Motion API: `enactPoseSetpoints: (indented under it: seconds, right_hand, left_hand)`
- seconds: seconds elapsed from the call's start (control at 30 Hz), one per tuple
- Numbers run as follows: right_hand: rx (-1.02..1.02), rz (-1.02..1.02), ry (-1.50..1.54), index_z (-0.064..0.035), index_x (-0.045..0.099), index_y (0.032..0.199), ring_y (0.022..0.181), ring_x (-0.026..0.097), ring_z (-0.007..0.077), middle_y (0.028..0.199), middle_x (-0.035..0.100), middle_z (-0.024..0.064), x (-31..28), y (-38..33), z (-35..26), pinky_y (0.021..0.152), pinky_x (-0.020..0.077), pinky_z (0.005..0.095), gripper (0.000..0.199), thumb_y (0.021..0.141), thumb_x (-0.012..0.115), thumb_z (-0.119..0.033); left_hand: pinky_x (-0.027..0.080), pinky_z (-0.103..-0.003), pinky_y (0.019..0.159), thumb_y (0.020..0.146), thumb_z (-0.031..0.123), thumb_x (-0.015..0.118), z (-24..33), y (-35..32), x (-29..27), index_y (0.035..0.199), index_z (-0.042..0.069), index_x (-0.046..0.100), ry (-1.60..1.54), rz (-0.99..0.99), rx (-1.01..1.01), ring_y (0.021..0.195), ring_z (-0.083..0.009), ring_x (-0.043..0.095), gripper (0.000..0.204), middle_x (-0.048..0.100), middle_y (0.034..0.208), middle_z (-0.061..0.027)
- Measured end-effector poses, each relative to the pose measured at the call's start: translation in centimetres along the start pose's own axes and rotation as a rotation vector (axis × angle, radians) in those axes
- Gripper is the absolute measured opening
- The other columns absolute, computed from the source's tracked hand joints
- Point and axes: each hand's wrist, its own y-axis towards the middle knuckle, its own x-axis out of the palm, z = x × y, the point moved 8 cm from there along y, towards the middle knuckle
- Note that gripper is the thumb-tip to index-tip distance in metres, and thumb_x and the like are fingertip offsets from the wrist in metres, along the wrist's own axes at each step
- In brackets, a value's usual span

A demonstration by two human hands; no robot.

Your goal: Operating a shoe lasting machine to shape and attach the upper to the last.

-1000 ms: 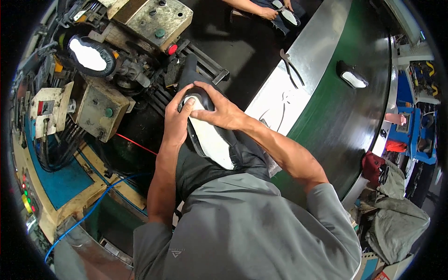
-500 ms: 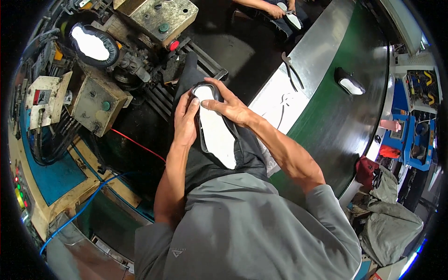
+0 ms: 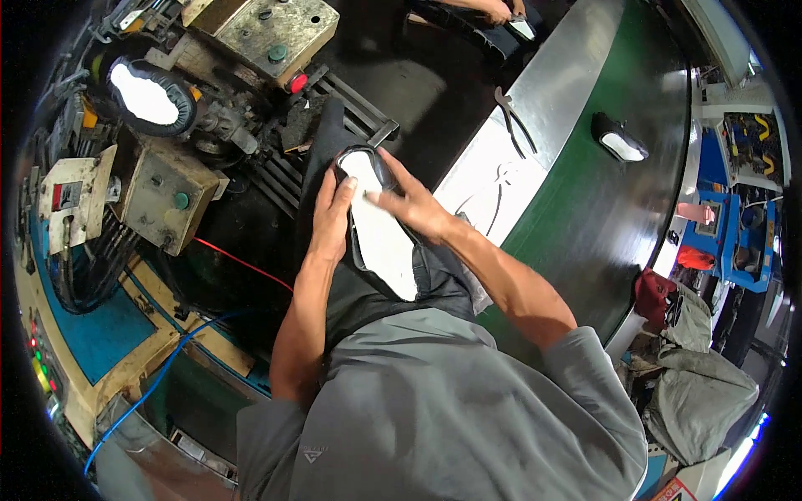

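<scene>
A black shoe upper (image 3: 381, 234) with a white sole face lies sole-up across my lap, its narrow end away from me. My left hand (image 3: 329, 219) grips its left edge, the thumb pressed on the white face. Along the opposite side, my right hand (image 3: 422, 213) has its fingers against the black edge; its thumb is blurred over the white face. Fingertips under the shoe are hidden. Pincers (image 3: 515, 125) rest on the metal ledge to the right, with a second pair of pliers (image 3: 501, 177) nearer, washed out by glare.
A machine at the left carries another white-soled black shoe (image 3: 150, 98), beside control boxes (image 3: 160, 194) with buttons. One more shoe (image 3: 620, 139) sits on the green belt (image 3: 558, 213). A blue hose (image 3: 159, 371) runs at lower left. Beyond, a co-worker's hand (image 3: 499, 11) holds a shoe (image 3: 522, 28).
My right thumb has slid away from my left thumb, toward the right side of the white face. My left hand keeps its grip. The whole view has shifted slightly.
</scene>
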Motion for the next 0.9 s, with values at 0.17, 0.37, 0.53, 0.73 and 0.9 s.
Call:
enactPoseSetpoints:
  seconds: [0.17,0.37,0.53,0.73,0.9]
  right_hand:
    - [0.219,0.067,-0.119,0.0044,0.041,0.162,0.142,0.053,0.0302,0.153,0.055,0.0270,-0.6,-6.2,-0.9,0.121,0.0391,0.0400,0.085,0.100,0.077,-0.041]
    - [0.260,-0.003,-0.046,0.0054,0.041,0.162,0.145,0.053,0.0361,0.158,0.052,0.0297,-1.7,-8.0,0.9,0.122,0.0397,0.0418,0.082,0.095,0.071,-0.032]
    - [0.354,-0.185,-0.103,0.0031,0.033,0.166,0.153,0.043,0.0397,0.167,0.039,0.0301,-1.7,-7.7,0.3,0.127,0.0354,0.0443,0.087,0.093,0.071,-0.024]
    - [-0.333,-0.242,-1.338,-0.0301,0.040,0.165,0.129,0.051,0.0662,0.176,0.008,0.0269,5.6,-11.5,-7.8,0.099,0.0607,0.0597,0.088,0.088,0.083,-0.036]
    - [-0.298,-0.159,-1.366,-0.0420,0.046,0.160,0.118,0.060,0.0478,0.173,0.017,0.0274,4.2,-9.3,-7.5,0.094,0.0625,0.0541,0.090,0.081,0.087,-0.030]
  left_hand:
    - [0.037,-0.040,0.123,0.103,0.024,0.070,-0.5,-5.1,-0.1,0.169,-0.001,0.026,0.220,-0.035,-0.042,0.149,-0.0283,0.044,0.083,0.043,0.164,-0.0189]
    - [0.036,-0.039,0.124,0.100,0.007,0.068,-1.7,-8.7,-0.5,0.170,-0.001,0.020,0.113,-0.150,-0.227,0.153,-0.0273,0.038,0.085,0.036,0.168,-0.0181]
    - [0.038,-0.042,0.124,0.097,-0.001,0.064,-1.3,-8.7,-0.3,0.171,0.000,0.018,0.123,-0.214,-0.155,0.153,-0.0281,0.037,0.087,0.035,0.169,-0.0168]
    - [0.047,-0.053,0.114,0.094,-0.006,0.058,-1.4,-9.4,0.5,0.169,0.010,0.027,-0.270,-0.100,-0.359,0.143,-0.0295,0.049,0.083,0.048,0.156,-0.0133]
    - [0.050,-0.055,0.107,0.092,-0.003,0.058,-1.4,-7.5,-0.9,0.165,0.011,0.036,-0.418,-0.093,-0.461,0.136,-0.0275,0.055,0.077,0.055,0.149,-0.0118]
